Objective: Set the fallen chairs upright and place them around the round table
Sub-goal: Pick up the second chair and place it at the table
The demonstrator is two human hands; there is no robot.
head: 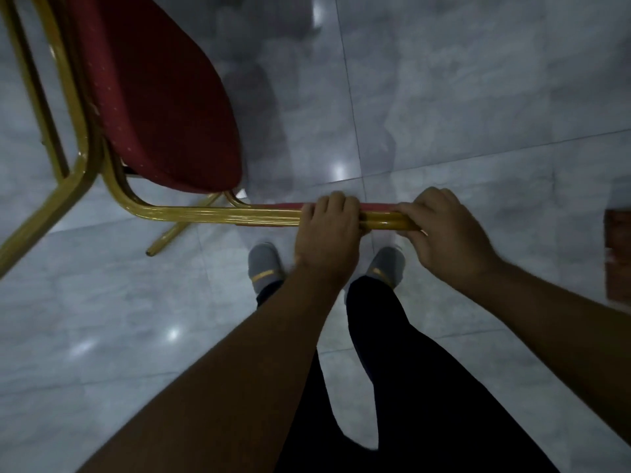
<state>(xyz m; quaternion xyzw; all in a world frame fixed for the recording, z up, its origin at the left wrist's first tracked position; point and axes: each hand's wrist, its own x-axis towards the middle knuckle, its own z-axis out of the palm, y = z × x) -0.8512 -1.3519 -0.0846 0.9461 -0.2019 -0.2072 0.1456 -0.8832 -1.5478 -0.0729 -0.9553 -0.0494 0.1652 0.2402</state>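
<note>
Under both hands point(379, 230), chair point(164, 107) (tilted)

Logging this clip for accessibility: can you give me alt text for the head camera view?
Both hands, left hand and right hand, grip the gold frame of a red-cushioned chair by its backrest edge, seen from above. The person's grey shoes stand on a glossy grey tiled floor; no table is visible.

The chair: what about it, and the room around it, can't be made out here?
Head view only:
- Chair: its upper frame is cut off by the top and left edges.
- Backrest top rail: covered by the left hand and right hand.
- Round table: not in view.
- Brown object at the right edge: cut off and blurred.
</note>
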